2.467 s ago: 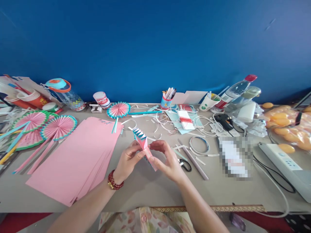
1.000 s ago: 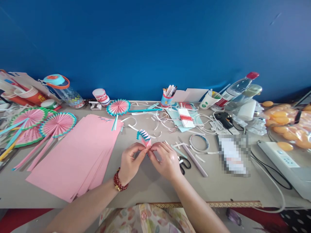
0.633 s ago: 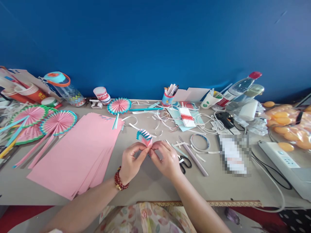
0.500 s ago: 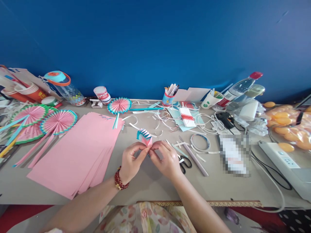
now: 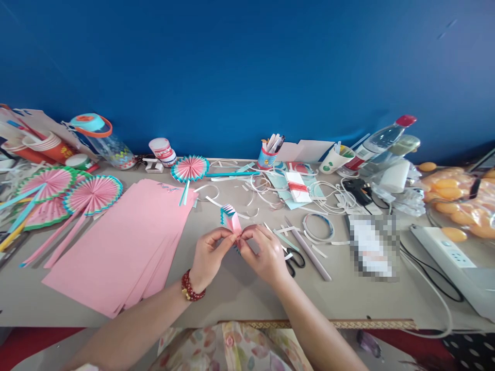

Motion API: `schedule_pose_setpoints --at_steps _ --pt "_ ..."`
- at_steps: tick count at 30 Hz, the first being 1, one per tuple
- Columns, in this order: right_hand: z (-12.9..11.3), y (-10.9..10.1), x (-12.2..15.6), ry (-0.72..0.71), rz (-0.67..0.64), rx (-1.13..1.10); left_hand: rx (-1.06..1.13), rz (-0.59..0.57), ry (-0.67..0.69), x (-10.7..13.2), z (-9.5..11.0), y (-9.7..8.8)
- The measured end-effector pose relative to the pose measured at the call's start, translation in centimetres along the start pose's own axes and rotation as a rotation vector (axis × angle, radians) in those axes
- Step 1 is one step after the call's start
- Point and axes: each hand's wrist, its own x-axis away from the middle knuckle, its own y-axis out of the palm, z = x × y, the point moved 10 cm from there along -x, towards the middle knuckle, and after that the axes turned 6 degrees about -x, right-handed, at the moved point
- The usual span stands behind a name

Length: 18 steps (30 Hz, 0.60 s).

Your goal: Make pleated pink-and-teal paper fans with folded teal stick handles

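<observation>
currently, your left hand [image 5: 207, 256] and your right hand [image 5: 267, 253] both grip the pink, teal-edged pleated paper strip [image 5: 234, 222] between thumb and fingers, near its middle, above the grey tabletop [image 5: 234, 299]. align the pleats before applying pressure; uneven folds would probably splay. pinch evenly from both sides (whatever lies under your fingertips cannot be seen), and avoid crushing the zigzag edge. hold the work clear of the black-handled scissors [image 5: 296, 252] just beside your right hand and the stacked flat pink paper sheets [image 5: 116, 242] to your left.
</observation>
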Motion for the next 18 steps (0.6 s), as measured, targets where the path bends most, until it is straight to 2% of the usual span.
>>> schedule_pose_setpoints --at_steps 9,13,18 --pt "1.0 0.1 0.0 0.101 -0.037 -0.133 0.055 -0.025 -0.025 0.0 -0.4 0.4" --pt "1.4 0.1 0.1 0.150 -0.046 -0.217 0.025 -0.025 0.014 0.0 0.6 0.4" --pt "2.1 0.1 0.1 0.229 -0.044 -0.276 -0.032 0.001 0.130 0.3 2.4 0.3"
